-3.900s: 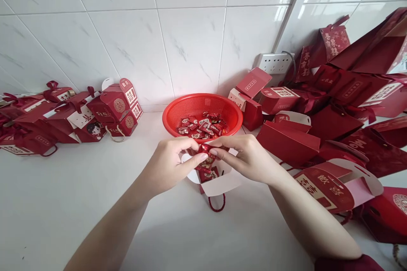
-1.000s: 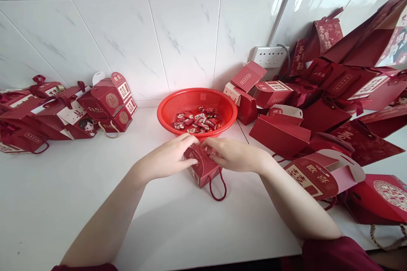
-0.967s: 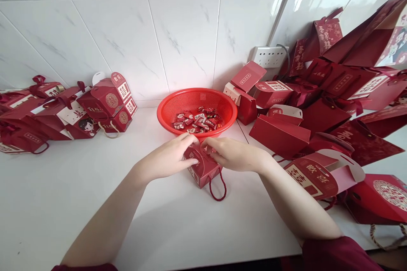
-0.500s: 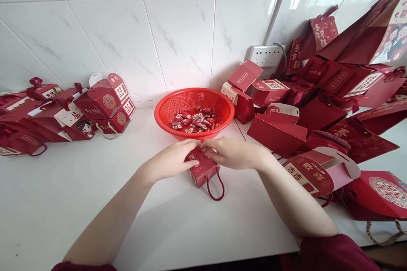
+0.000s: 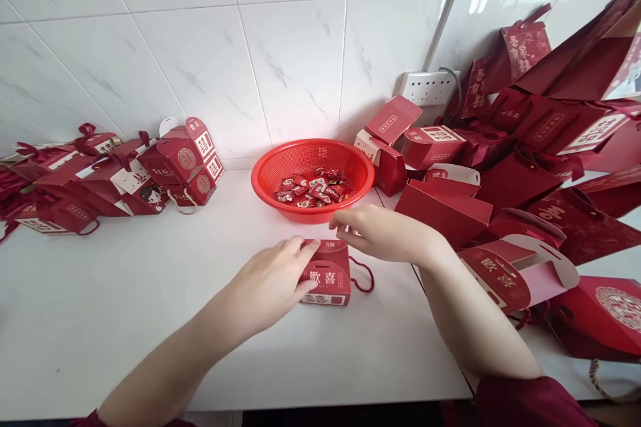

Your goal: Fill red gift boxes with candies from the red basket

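A small red box (image 5: pixel 328 273) with pale characters and a dark red rope handle (image 5: pixel 364 275) on its right side sits on the white table in front of the basket. My left hand (image 5: pixel 280 273) grips its left side, thumb on the front flap and fingers at the top edge. Just above the box's back right corner hovers my right hand (image 5: pixel 370 228), fingers curved and apart, holding nothing. Behind both hands stands a red plastic basket (image 5: pixel 313 213) with wrapped candies (image 5: pixel 315 192) in it.
At the left against the tiled wall stands a row of red boxes (image 5: pixel 175 163). Many red boxes and bags (image 5: pixel 515 180) are piled at the right, some with open tops. A white power strip (image 5: pixel 428 88) rests against the wall behind them.
The box has been turned so its characters face me and its handle points right. My right hand has let go of it and moved right; my left hand now grips its left side.
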{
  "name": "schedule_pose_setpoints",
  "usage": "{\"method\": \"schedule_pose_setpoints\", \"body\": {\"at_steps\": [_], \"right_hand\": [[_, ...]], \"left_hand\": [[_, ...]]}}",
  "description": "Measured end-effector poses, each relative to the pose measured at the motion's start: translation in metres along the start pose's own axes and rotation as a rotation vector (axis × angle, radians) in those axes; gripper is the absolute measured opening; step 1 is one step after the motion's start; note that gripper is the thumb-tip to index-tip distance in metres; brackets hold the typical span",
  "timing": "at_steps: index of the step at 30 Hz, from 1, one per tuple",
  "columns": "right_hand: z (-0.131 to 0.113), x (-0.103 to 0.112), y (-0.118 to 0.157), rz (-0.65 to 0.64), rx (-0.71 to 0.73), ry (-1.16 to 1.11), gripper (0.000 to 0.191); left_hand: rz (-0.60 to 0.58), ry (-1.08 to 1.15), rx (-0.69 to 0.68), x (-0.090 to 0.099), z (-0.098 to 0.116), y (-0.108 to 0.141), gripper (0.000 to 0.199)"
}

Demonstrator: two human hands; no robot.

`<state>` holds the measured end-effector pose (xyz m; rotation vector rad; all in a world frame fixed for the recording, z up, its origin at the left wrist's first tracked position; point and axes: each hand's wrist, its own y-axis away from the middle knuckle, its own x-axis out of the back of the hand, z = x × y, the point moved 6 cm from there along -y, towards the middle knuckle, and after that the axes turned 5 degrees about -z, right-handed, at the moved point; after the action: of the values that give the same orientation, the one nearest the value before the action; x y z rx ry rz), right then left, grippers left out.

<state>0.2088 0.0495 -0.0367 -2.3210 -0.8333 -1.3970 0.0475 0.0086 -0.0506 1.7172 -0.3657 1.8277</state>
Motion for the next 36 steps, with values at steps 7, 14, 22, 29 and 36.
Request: {"method": "schedule_pose_setpoints", "body": {"at_steps": [7, 14, 22, 29, 36], "right_hand": [[-0.002, 0.011, 0.017, 0.047, 0.014, 0.024, 0.023], [-0.001, 0.017, 0.025, 0.081, -0.008, 0.019, 0.018], [-0.001, 0.006, 0.017, 0.049, -0.077, 0.139, 0.015], [-0.013, -0.044, -0.018, -0.068, -0.111, 0.42, 0.015], [-0.056, -0.089, -0.035, 0.031, 0.15, 0.344, 0.024]], "left_hand": [[0.23, -0.142, -0.073, -0.032, 0.018, -0.017, 0.095], [0.202, -0.183, -0.131, -0.053, 0.005, -0.036, 0.069], [0.319, -0.23, -0.121, -0.058, 0.009, -0.03, 0.066], [0.458, -0.291, -0.04, -0.059, 0.005, -0.002, 0.072], [0.564, -0.207, 0.187, -0.067, -0.05, 0.037, 0.065]]}}
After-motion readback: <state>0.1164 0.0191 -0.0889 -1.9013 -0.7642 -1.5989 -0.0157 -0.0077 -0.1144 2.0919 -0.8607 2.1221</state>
